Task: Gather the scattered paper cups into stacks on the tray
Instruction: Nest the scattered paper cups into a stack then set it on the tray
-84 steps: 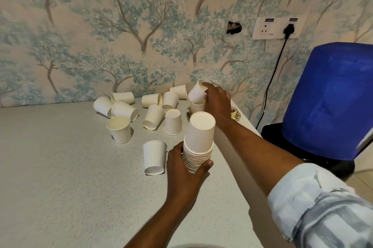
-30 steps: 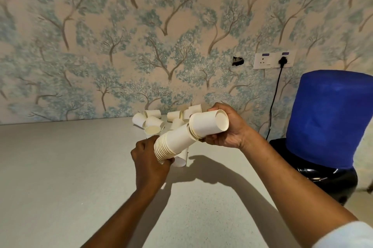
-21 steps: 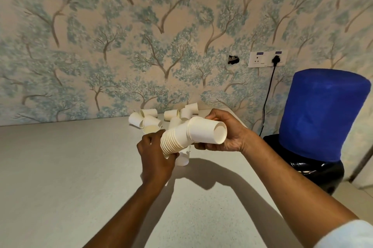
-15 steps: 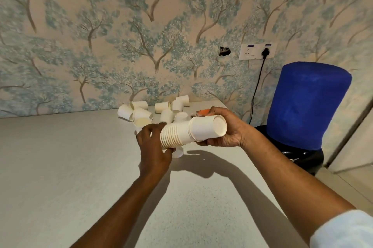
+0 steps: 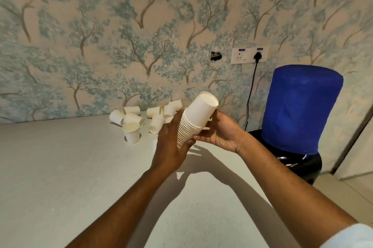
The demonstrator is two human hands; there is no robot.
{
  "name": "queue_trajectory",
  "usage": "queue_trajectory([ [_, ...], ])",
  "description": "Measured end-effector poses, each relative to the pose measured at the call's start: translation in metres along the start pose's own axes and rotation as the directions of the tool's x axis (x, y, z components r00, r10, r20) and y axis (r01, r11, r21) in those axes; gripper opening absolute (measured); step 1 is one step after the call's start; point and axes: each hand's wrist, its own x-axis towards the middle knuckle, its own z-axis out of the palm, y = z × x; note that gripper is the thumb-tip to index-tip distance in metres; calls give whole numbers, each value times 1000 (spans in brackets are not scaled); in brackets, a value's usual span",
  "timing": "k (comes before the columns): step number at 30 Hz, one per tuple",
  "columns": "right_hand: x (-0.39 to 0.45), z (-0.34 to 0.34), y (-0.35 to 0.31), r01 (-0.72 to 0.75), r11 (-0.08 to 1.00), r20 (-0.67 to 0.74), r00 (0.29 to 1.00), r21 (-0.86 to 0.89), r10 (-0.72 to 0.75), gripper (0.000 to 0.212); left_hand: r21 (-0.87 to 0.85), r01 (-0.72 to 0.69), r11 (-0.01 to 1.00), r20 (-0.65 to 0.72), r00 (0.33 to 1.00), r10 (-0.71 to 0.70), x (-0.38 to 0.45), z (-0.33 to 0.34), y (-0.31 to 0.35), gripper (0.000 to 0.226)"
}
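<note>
A stack of white paper cups [image 5: 196, 118] is held tilted in the air above the table, its closed end up and to the right. My left hand [image 5: 171, 142] grips its lower, rim end. My right hand [image 5: 220, 130] cups the stack from the right side and below. Several loose white cups [image 5: 132, 121] lie scattered on the table near the wall behind my hands; one cup [image 5: 132, 133] stands upright at the front of that group. No tray is in view.
The pale speckled table [image 5: 60, 177] ends at a right edge beyond my right forearm. A blue-covered water dispenser [image 5: 300, 110] stands right of it, with a black cord [image 5: 251, 90] running to the wall socket [image 5: 249, 55]. Tree-patterned wallpaper backs the table.
The stack has swung from lying nearly level to tilting up to the right. The cup in my right hand now sits pushed fully onto the stack's end. The camera view shifted slightly.
</note>
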Motion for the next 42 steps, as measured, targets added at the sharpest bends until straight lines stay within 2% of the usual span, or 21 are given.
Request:
queue_trajectory([
  [2, -2, -13, -5, 55, 995, 14, 998, -78, -54, 49, -102, 19, 995, 8, 1000, -18, 4, 17, 13, 89],
  [5, -7, -36, -14, 136, 936, 41, 991, -325, -130, 60, -287, 112, 951, 34, 994, -107, 9, 44, 29, 86],
  [10, -6, -76, -26, 183, 790, 50, 981, -586, -190, 50, -402, 275, 873, 115, 961, -250, 20, 95, 39, 77],
  [13, 3, -97, -32, 193, 697, 97, 980, -691, -176, 72, -452, 342, 824, 153, 940, -306, 30, 121, 42, 71],
  [15, 12, -107, -34, 210, 643, 128, 977, -736, -173, 85, -484, 370, 793, 188, 929, -318, 35, 132, 40, 75],
  [18, 30, -121, -39, 204, 622, 133, 978, -756, -159, 98, -510, 418, 752, 240, 909, -342, 45, 146, 37, 82],
  [22, 72, -136, -37, 224, 627, 87, 967, -746, -241, 102, -486, 441, 755, 218, 897, -384, 69, 154, 27, 94],
  [24, 98, -141, -31, 212, 675, 45, 965, -707, -257, 100, -411, 450, 793, 158, 892, -424, 77, 160, 10, 96],
  [25, 105, -143, -30, 219, 689, 24, 959, -691, -281, 99, -322, 443, 836, 119, 896, -429, 77, 161, 3, 93],
  [27, 127, -149, -25, 212, 705, -30, 949, -677, -314, 100, -1, 439, 898, 87, 895, -437, 71, 166, -22, 82],
  [29, 150, -155, -18, 203, 672, -86, 925, -712, -370, 107, 386, 404, 829, 165, 854, -493, 55, 170, -51, 83],
  [31, 172, -159, -8, 199, 590, -109, 889, -783, -445, 111, 589, 274, 760, 249, 834, -493, 38, 170, -75, 89],
  [33, 191, -160, 2, 210, 533, -109, 856, -820, -505, 111, 647, 183, 740, 278, 847, -453, 25, 171, -86, 91],
  [36, 215, -156, 12, 217, 481, -92, 837, -850, -539, 110, 670, 148, 727, 286, 852, -438, 21, 173, -90, 89],
  [42, 243, -147, 26, 150, 394, -76, 861, -907, -503, 111, 680, 146, 719, 279, 855, -437, 20, 175, -93, 88],
])
